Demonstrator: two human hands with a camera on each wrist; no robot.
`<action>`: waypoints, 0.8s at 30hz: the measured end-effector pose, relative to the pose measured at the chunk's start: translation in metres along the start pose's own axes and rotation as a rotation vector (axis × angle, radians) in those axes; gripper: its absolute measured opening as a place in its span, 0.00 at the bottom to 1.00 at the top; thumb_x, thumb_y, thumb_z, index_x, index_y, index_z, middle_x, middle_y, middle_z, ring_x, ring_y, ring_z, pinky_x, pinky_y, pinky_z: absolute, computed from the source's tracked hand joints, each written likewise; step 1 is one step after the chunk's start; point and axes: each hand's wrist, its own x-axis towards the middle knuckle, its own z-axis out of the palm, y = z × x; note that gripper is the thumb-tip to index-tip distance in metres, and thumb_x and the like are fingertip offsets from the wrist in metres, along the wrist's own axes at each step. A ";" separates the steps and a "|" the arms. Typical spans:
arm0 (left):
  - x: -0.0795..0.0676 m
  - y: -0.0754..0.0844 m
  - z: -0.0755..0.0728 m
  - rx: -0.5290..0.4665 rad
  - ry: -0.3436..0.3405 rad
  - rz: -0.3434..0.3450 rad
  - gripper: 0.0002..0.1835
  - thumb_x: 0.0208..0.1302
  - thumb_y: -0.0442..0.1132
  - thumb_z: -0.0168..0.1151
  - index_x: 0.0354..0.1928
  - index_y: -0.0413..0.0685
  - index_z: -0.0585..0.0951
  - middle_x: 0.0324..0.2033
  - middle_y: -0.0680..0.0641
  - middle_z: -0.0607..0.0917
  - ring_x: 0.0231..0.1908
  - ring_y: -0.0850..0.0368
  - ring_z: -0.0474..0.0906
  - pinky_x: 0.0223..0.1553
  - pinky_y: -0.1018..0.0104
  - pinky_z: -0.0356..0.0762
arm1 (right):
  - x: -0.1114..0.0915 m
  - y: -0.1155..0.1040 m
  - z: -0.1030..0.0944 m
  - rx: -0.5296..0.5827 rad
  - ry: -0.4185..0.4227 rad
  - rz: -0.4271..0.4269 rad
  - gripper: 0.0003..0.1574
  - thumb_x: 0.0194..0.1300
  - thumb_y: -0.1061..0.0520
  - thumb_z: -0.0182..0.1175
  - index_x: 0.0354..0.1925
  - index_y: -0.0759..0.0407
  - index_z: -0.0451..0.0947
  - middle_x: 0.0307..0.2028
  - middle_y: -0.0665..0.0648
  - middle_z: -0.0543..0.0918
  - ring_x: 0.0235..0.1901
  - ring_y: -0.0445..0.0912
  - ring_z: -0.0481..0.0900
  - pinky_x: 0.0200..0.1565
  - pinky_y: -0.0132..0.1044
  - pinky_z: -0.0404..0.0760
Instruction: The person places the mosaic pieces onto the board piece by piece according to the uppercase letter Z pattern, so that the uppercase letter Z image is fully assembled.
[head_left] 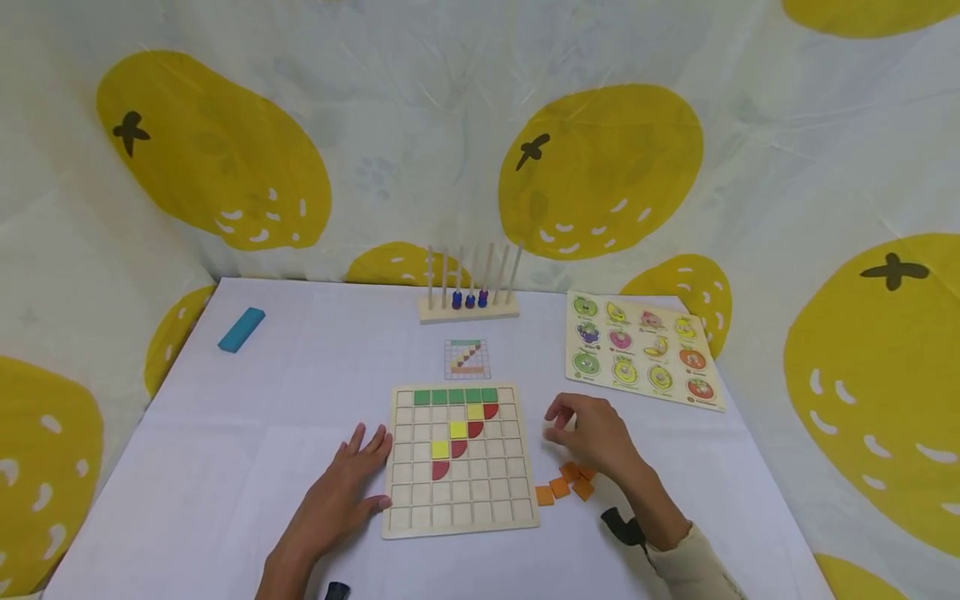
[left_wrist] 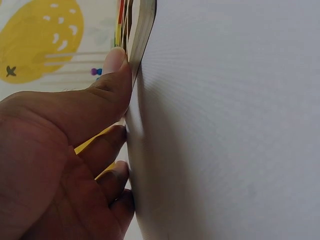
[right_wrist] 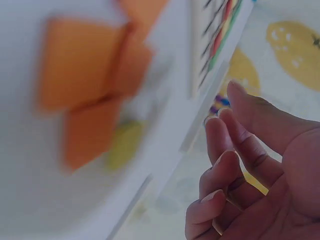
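Note:
A wooden grid board [head_left: 480, 508] lies flat, bearing a row of green squares [head_left: 456, 396], a diagonal of three yellow squares [head_left: 457, 430] and several red quarter-round pieces [head_left: 441, 472]. My left hand [head_left: 337, 497] rests at the board's left edge; its thumb touches that edge in the left wrist view. To the right of the board, my right hand [head_left: 596, 433] hovers with loosely bent fingers and nothing between them. Several orange square tiles [head_left: 560, 487] lie just below it, blurred in the right wrist view beside a yellow shape [right_wrist: 125, 144].
Behind the board lies a printed pattern card [head_left: 467, 360]. Farther back stands a wooden peg rack [head_left: 468, 312] with a few beads. A fruit puzzle board [head_left: 641, 379] is at the right, a teal block [head_left: 242, 330] at the far left. Patterned cloth borders the table.

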 end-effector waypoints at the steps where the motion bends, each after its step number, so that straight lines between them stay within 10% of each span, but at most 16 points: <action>1: 0.000 0.000 0.000 0.001 -0.002 -0.001 0.55 0.52 0.43 0.84 0.81 0.49 0.65 0.82 0.50 0.63 0.86 0.40 0.46 0.83 0.40 0.53 | -0.001 0.007 -0.001 -0.005 0.000 0.012 0.11 0.61 0.52 0.79 0.40 0.47 0.85 0.29 0.46 0.81 0.29 0.45 0.74 0.30 0.36 0.72; 12: 0.000 0.002 -0.001 0.014 -0.006 -0.001 0.55 0.52 0.43 0.84 0.81 0.49 0.65 0.82 0.49 0.63 0.85 0.40 0.46 0.83 0.39 0.54 | -0.009 0.045 -0.007 -0.076 -0.024 0.131 0.17 0.58 0.51 0.80 0.42 0.53 0.85 0.30 0.51 0.82 0.32 0.47 0.75 0.31 0.37 0.72; 24: 0.000 0.004 -0.001 0.003 -0.011 -0.008 0.55 0.53 0.43 0.84 0.81 0.49 0.64 0.82 0.49 0.62 0.86 0.41 0.45 0.83 0.40 0.53 | -0.004 0.039 0.006 -0.054 -0.056 0.123 0.17 0.56 0.53 0.82 0.35 0.53 0.81 0.27 0.51 0.79 0.29 0.46 0.75 0.32 0.37 0.73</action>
